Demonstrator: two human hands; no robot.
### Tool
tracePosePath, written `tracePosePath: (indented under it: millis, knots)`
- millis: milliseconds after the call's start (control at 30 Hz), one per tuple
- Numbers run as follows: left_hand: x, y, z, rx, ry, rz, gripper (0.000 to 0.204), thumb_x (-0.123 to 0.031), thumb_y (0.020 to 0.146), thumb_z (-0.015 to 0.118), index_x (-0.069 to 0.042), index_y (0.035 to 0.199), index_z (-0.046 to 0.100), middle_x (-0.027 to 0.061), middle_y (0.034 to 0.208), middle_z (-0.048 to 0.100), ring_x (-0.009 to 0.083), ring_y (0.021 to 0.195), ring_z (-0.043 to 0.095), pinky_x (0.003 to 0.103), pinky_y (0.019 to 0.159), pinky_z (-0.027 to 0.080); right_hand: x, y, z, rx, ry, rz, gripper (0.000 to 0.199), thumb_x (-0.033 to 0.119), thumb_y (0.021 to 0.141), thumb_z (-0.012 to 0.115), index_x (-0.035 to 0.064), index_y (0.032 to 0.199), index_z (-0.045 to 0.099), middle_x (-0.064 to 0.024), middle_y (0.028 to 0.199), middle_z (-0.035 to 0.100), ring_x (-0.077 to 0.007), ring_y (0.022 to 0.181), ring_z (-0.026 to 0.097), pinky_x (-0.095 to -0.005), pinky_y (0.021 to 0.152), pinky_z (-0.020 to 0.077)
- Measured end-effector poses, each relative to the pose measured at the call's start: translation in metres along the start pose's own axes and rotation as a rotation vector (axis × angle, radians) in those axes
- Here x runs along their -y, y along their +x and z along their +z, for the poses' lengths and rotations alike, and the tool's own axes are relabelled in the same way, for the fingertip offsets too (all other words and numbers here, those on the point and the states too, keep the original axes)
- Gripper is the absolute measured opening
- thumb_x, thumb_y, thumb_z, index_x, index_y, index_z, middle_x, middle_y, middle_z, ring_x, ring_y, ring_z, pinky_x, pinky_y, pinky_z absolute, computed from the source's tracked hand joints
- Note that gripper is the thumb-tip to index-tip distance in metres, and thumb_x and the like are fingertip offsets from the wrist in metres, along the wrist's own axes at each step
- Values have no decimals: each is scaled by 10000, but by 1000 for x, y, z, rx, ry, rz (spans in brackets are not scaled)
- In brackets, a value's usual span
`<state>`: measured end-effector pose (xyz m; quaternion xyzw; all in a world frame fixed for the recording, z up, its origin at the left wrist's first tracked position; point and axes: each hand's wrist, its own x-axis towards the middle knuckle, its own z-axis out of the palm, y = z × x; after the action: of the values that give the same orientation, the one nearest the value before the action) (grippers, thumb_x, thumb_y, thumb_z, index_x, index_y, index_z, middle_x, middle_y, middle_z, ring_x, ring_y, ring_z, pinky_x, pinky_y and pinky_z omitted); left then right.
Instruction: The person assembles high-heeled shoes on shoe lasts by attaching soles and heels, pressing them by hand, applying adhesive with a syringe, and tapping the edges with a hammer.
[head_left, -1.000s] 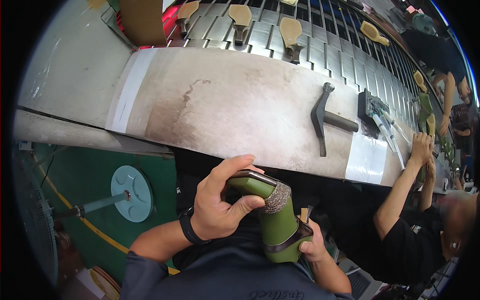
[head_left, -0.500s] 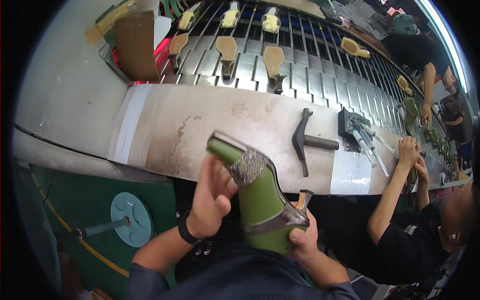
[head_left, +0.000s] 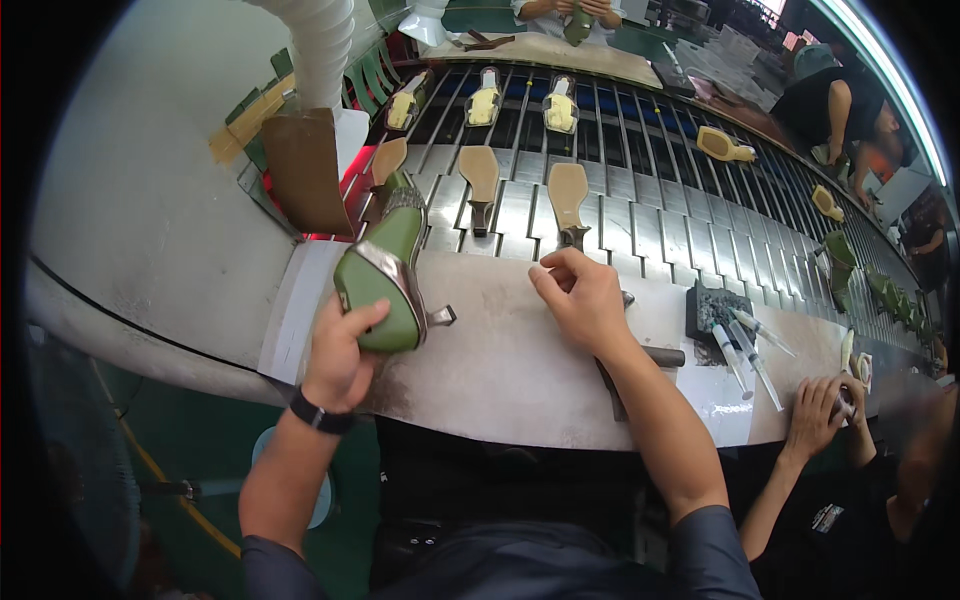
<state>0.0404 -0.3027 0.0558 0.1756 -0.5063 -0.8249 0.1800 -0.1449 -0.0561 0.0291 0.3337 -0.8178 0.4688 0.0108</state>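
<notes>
My left hand (head_left: 343, 350) grips the ankle end of a green shoe last (head_left: 385, 295), with a high-heeled sandal in dark metallic straps and a glittery toe band fitted on it. Its toe points away over the front edge of the slatted conveyor, and its heel juts to the right. Empty and half curled, my right hand (head_left: 583, 298) hovers over the bench with thumb and forefinger apart. Just beyond its fingers lies a tan sole with a dark heel (head_left: 568, 195). Beneath my right forearm a hammer (head_left: 664, 356) is partly hidden.
The slatted conveyor (head_left: 510, 245) carries more tan soles (head_left: 480, 175) and cream-filled pieces (head_left: 483, 105). A dark block (head_left: 708, 308) and several syringes (head_left: 745, 360) lie on the bench at right. A co-worker's hands (head_left: 815, 415) work beyond them. A brown board (head_left: 308, 170) stands at left.
The last with the sandal has gone from my right hand to my left and moved forward and left, toe now away from me. My right hand has reached forward, empty.
</notes>
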Motion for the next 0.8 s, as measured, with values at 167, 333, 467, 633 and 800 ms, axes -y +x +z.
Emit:
tracePosePath:
  millis: [167,333,467,633,800]
  knots:
    - [-39,108,-4,-35,272,-1,450,-51,943,660,-8,1379,555,64,1173,683,190,1007,701,370,844,596,-10,4,4,154,62,128,351,272,930,786,-36,1093,749,-134,874,763,-220,781,729,-344,761,583]
    - [-34,233,3,-170,833,181,527,-82,906,654,-30,1419,544,117,1077,699,262,937,716,454,864,588,-11,7,4,210,58,41,357,291,927,785,-33,1071,748,-121,836,764,-229,751,740,-351,729,584]
    - [-14,272,42,-352,1698,500,693,-101,891,665,-63,1540,423,247,1264,626,422,1159,648,605,974,499,-18,4,1,198,122,82,349,291,925,785,-28,1062,748,-116,828,762,-227,751,743,-354,720,586]
    - [-19,294,58,-507,2064,322,742,-190,924,720,-89,1571,370,298,1449,502,462,1342,535,651,1041,432,-15,5,2,202,156,60,335,296,923,787,-10,1054,750,-117,836,761,-238,760,750,-362,718,590]
    - [-17,304,40,-574,2083,-2,672,-247,995,655,-50,1570,368,320,1526,461,486,1412,483,674,1093,393,-13,7,2,201,157,56,330,305,917,788,1,1040,748,-117,845,755,-260,771,748,-381,710,586]
